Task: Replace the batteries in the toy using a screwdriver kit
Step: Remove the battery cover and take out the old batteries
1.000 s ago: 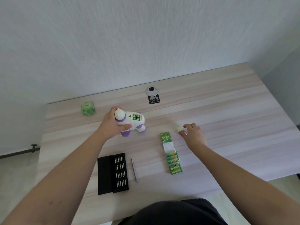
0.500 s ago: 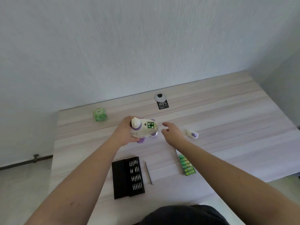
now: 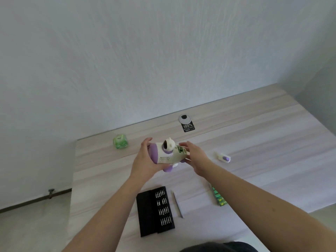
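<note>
Both hands hold the white and purple toy above the middle of the worktop: the left hand grips its purple end with fingers curled round it, and the right hand cups the other end with fingers bent against it. The open black screwdriver kit lies on the near side with a slim screwdriver just right of it. The green battery pack lies further right, partly behind the right forearm, and a small white and purple cover lies right of the toy.
</note>
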Tool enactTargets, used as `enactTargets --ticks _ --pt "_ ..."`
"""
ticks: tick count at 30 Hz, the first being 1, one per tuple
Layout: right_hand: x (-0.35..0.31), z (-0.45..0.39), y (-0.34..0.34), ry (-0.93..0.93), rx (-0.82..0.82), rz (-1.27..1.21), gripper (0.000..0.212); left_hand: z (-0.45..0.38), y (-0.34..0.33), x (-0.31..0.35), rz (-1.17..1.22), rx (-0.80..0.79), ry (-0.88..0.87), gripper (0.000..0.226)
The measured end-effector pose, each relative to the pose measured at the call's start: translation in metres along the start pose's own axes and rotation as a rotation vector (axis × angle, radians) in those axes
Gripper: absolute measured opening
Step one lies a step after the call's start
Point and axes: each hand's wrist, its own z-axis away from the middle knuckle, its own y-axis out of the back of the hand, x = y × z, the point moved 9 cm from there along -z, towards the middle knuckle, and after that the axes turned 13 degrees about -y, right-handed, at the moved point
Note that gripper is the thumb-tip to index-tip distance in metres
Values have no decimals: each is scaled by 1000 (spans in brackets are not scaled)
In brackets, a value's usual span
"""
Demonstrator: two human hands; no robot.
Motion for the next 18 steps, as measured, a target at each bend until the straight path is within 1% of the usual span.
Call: enactTargets --ticks 2,4,7,10,12,16,18 --pt "2 -2 -2 -26 -68 -56 32 -5 9 11 -6 31 -36 116" --pt "5 -3 -6 -53 -122 -101 36 -8 17 23 -22 58 -69 103" --pt "10 -7 -10 -76 -151 -157 38 -11 23 43 -69 46 -130 93" --pt "8 -12 -9 -12 -154 -229 32 -15 19 62 -160 -42 -187 89" --pt "8 -15 -8 -19 -171 -310 31 -21 12 79 -253 -108 -231 89" --pt "16 -19 -15 -51 -258 -425 37 -34 -10 114 -536 -270 -339 92" --pt "15 -17 -20 -23 -316 -429 32 -40 -22 132 -663 -322 -397 89"
